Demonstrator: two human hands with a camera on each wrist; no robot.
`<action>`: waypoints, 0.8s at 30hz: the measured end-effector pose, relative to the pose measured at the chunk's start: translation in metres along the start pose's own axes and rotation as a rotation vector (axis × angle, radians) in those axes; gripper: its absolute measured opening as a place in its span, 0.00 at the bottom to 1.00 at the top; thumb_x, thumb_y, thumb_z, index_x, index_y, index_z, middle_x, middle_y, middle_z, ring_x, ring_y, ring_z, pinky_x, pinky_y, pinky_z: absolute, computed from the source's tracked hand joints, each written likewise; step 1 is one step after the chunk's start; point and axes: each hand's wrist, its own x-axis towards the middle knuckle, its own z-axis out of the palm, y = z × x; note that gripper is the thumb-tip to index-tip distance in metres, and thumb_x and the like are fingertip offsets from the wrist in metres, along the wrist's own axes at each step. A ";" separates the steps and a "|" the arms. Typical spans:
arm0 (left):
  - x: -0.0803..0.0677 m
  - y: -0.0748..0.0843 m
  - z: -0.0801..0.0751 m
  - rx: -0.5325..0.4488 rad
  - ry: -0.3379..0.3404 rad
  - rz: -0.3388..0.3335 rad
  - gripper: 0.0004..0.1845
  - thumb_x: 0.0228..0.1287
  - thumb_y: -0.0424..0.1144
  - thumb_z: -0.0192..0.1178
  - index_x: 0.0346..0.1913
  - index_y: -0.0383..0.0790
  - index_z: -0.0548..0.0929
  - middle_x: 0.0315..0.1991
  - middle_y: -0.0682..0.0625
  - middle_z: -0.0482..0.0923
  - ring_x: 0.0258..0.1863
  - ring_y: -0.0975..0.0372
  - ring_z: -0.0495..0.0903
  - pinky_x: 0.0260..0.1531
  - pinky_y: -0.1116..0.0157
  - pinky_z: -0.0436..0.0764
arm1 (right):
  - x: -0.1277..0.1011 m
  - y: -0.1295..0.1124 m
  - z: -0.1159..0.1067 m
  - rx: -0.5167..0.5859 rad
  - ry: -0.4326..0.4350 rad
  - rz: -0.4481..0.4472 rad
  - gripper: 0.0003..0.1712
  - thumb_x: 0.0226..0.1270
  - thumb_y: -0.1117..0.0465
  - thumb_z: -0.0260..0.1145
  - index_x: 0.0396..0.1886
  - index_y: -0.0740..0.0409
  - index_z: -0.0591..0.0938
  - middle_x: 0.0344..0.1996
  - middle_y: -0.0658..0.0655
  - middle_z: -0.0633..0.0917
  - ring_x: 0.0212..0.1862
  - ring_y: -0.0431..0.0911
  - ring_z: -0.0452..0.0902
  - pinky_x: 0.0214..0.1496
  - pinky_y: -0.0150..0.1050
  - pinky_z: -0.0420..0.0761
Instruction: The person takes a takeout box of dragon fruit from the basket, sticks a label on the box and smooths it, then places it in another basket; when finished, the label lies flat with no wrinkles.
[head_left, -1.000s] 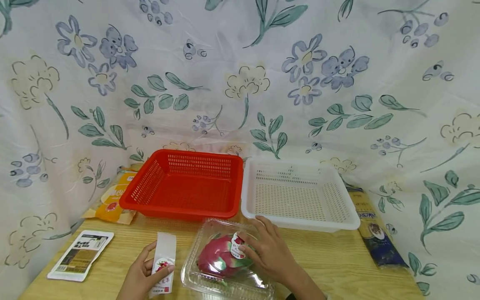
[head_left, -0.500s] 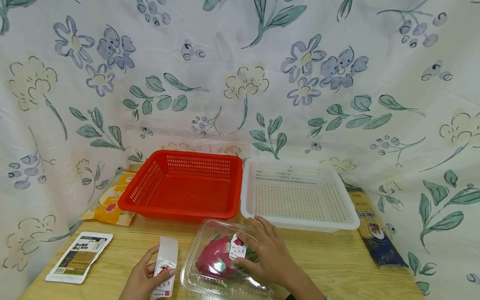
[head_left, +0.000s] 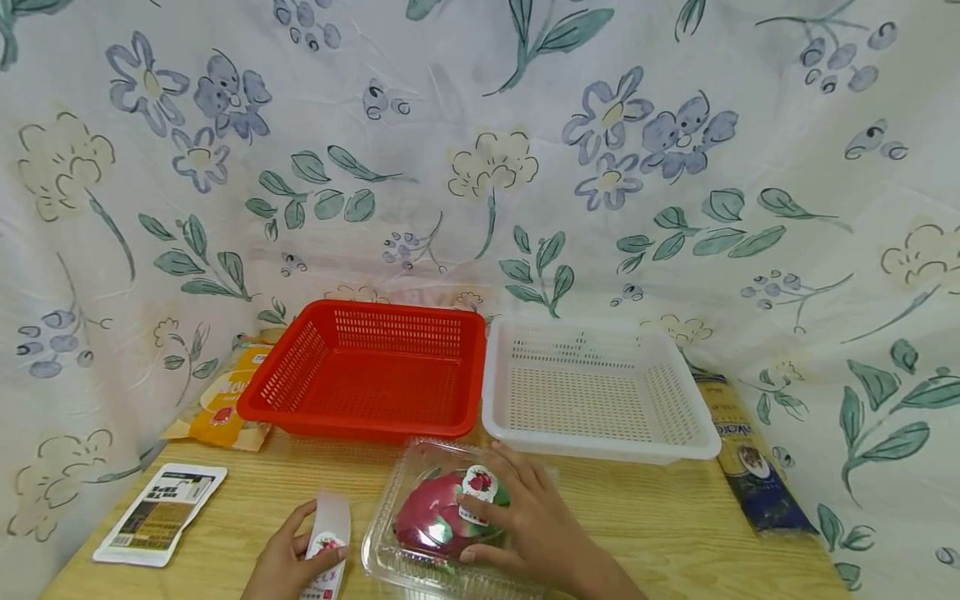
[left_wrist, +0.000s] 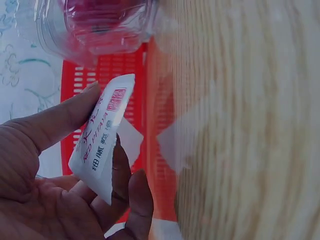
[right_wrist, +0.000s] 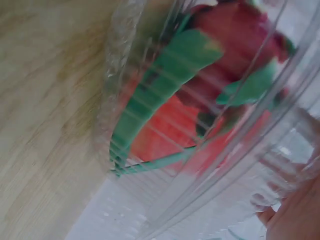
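Note:
My left hand (head_left: 281, 557) pinches a strip of printed labels (head_left: 332, 518) between thumb and fingers, left of the clear plastic box. Its red and black print, including "RED PITAYA", shows in the left wrist view. On the table, the clear clamshell box (head_left: 381, 527) holds a dragon fruit (head_left: 429, 518) with pink skin and green scales. A white label (head_left: 480, 482) with a fruit picture lies on the lid. My right hand (head_left: 542, 533) is spread over the lid's right side, index finger across the label and thumb below it. In the right wrist view, the green scales (right_wrist: 160, 82) show through the box wall.
Behind the box stand a red basket (head_left: 375, 425) and a white basket (head_left: 600, 446), side by side. An orange bag (head_left: 232, 400) leans at the left, near a flat white pouch (head_left: 161, 515). At the right lies a blue and gold packet (head_left: 750, 467).
My right thumb has come away from the label's edge and moved down. The index finger now lies across the label on the lid. My left hand has lowered slightly with the label strip.

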 end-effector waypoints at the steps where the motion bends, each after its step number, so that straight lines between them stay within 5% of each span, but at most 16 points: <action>1: 0.000 -0.001 0.000 0.032 0.023 -0.007 0.47 0.62 0.36 0.69 0.72 0.26 0.49 0.39 0.39 0.87 0.27 0.58 0.84 0.26 0.63 0.84 | -0.001 -0.002 -0.001 -0.001 -0.006 -0.013 0.33 0.65 0.25 0.52 0.63 0.30 0.79 0.76 0.56 0.61 0.76 0.53 0.52 0.70 0.56 0.66; 9: 0.003 -0.001 0.000 0.365 0.159 -0.090 0.49 0.52 0.46 0.75 0.70 0.29 0.58 0.20 0.54 0.73 0.19 0.64 0.70 0.21 0.69 0.66 | -0.006 -0.010 -0.006 -0.025 -0.032 -0.062 0.36 0.65 0.24 0.51 0.68 0.31 0.75 0.78 0.58 0.57 0.77 0.54 0.49 0.70 0.54 0.66; 17: -0.001 0.005 -0.004 0.699 0.150 -0.088 0.52 0.56 0.64 0.66 0.67 0.24 0.62 0.32 0.47 0.80 0.30 0.56 0.79 0.28 0.56 0.78 | -0.009 -0.010 -0.005 -0.061 0.010 -0.077 0.38 0.65 0.23 0.49 0.69 0.33 0.74 0.77 0.60 0.58 0.75 0.55 0.53 0.70 0.52 0.61; 24: -0.010 0.030 0.002 0.781 0.288 0.012 0.46 0.59 0.65 0.63 0.67 0.30 0.69 0.43 0.41 0.80 0.39 0.49 0.80 0.34 0.47 0.82 | -0.024 -0.002 -0.010 -0.037 0.048 0.052 0.43 0.63 0.23 0.52 0.71 0.41 0.71 0.72 0.58 0.66 0.73 0.53 0.57 0.70 0.50 0.58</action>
